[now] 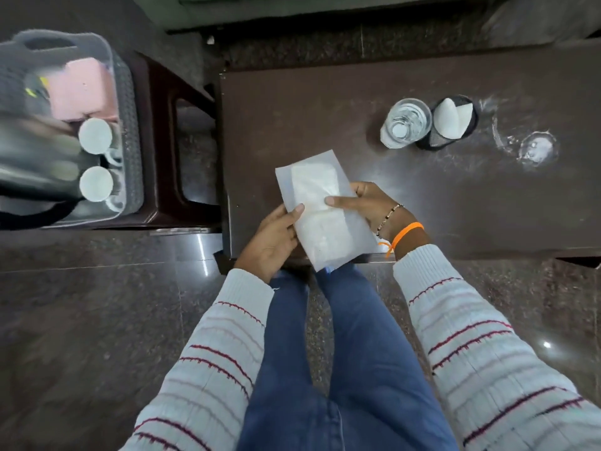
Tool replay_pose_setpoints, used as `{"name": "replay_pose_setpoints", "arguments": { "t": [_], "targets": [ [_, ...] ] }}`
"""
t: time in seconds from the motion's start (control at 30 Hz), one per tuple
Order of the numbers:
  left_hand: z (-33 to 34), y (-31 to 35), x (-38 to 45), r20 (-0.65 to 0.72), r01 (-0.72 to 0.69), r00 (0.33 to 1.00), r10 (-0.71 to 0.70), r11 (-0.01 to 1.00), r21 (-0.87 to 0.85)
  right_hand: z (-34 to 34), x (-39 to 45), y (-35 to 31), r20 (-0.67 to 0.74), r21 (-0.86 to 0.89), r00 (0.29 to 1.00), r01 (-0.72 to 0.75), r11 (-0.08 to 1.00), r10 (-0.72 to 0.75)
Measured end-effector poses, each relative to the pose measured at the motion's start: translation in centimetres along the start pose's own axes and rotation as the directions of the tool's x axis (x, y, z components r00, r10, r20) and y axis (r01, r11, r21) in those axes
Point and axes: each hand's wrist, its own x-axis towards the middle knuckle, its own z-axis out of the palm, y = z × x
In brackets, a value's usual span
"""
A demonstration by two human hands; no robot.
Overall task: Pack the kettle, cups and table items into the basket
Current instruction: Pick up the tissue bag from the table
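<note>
A white plastic packet [320,203] is held above the near left corner of the dark brown table [325,109]. My left hand [271,240] grips its lower left edge and my right hand [364,206] grips its right side with the thumb across the front. The grey basket [125,92] stands on a dark stool [169,92] at the left. In it lie a dark kettle [35,164], two white cups [95,135] and a pink item [85,89]. On the table stand a clear glass [406,122] and a black mesh holder [455,120] with white napkins.
White ring marks [536,148] show on the table at the right. The floor is dark polished stone [81,320]. My legs in blue jeans [341,353] are below the table's near edge. A dark sofa edge runs along the top.
</note>
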Motion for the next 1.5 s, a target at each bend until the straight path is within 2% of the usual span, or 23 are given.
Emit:
{"name": "replay_pose_setpoints", "arguments": {
  "t": [0.13, 0.2, 0.3, 0.37, 0.43, 0.53, 0.6, 0.7, 0.8, 0.93, 1.07, 1.27, 1.4, 1.5],
  "targets": [
    [-2.7, 1.2, -1.8, -0.089, -0.083, 0.994, 0.07, 0.984, -0.158, 2.9, -0.1, 0.8, -0.065, 0.117, 0.998, 0.017, 0.993, -0.009],
    [-4.0, 1.7, -2.3, -0.172, -0.153, 0.979, 0.108, 0.949, -0.275, 4.3, -0.2, 1.4, -0.095, 0.192, 0.995, -0.017, 0.981, 0.036],
    [-5.5, 2.6, -2.8, -0.315, -0.27, 0.936, 0.157, 0.896, -0.354, 6.8, -0.3, 2.2, -0.034, 0.255, 0.994, -0.09, 0.963, 0.102],
    [-6.3, 3.1, -3.0, -0.378, -0.338, 0.905, 0.194, 0.868, -0.364, 9.4, -0.1, 2.5, -0.003, 0.242, 0.996, -0.083, 0.967, 0.086],
    [-6.7, 3.6, -3.3, -0.415, -0.381, 0.883, 0.219, 0.851, -0.362, 12.0, 0.3, 2.4, -0.034, 0.224, 0.998, -0.043, 0.974, 0.052],
    [-7.4, 4.6, -3.7, -0.49, -0.401, 0.853, 0.178, 0.825, -0.398, 14.5, 1.7, 1.9, -0.185, 0.114, 0.983, 0.005, 0.994, 0.016],
    [-9.1, 5.7, -4.0, -0.532, -0.417, 0.835, 0.142, 0.794, -0.443, 15.5, 3.0, 1.4, -0.284, -0.027, 0.958, 0.031, 0.999, -0.037],
    [-12.3, 7.5, -4.5, -0.567, -0.427, 0.807, 0.167, 0.828, -0.364, 16.4, 4.7, 0.7, -0.359, -0.195, 0.925, 0.056, 0.979, -0.124],
    [-14.8, 9.8, -4.9, -0.541, -0.407, 0.817, 0.197, 0.863, -0.3, 18.1, 6.4, -0.6, -0.431, -0.264, 0.878, 0.096, 0.96, -0.207],
    [-17.7, 12.8, -5.8, -0.532, -0.399, 0.826, 0.187, 0.861, -0.317, 21.8, 8.7, -3.6, -0.488, -0.165, 0.827, 0.226, 0.96, -0.278],
    [-21.0, 15.8, -6.2, -0.584, -0.348, 0.786, 0.201, 0.925, -0.15, 26.7, 12.1, -7.9, -0.537, -0.079, 0.784, 0.321, 0.944, -0.311],
    [-24.5, 18.6, -5.0, -0.465, -0.291, 0.842, 0.276, 0.956, 0.039, 35.0, 18.8, -13.5, -0.485, -0.056, 0.782, 0.42, 0.906, -0.393],
    [-25.4, 19.4, -4.1, -0.442, -0.227, 0.859, 0.26, 0.966, 0.126, 40.0, 22.7, -15.6, -0.472, -0.159, 0.772, 0.401, 0.902, -0.426],
    [-26.0, 19.6, -3.8, -0.427, -0.203, 0.873, 0.236, 0.972, 0.121, 42.6, 24.8, -16.2, -0.447, -0.274, 0.774, 0.36, 0.892, -0.449]
  ]
}}
